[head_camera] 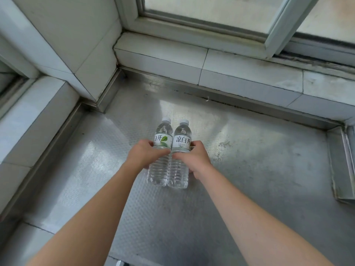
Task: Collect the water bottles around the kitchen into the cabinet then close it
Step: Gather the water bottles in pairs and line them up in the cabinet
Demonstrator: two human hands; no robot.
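Two clear water bottles with white caps and white labels stand upright side by side, touching, on a metal counter (249,169). My left hand (143,154) is wrapped around the middle of the left bottle (159,170). My right hand (194,159) grips the middle of the right bottle (179,174). Both bottles rest with their bases on the counter. No cabinet is in view.
The embossed steel counter fills a corner, bounded by a raised metal lip and white tiled ledges (240,77) at the back and left. A window frame (211,22) runs above the back ledge. A tiled pillar (76,45) stands at the left rear.
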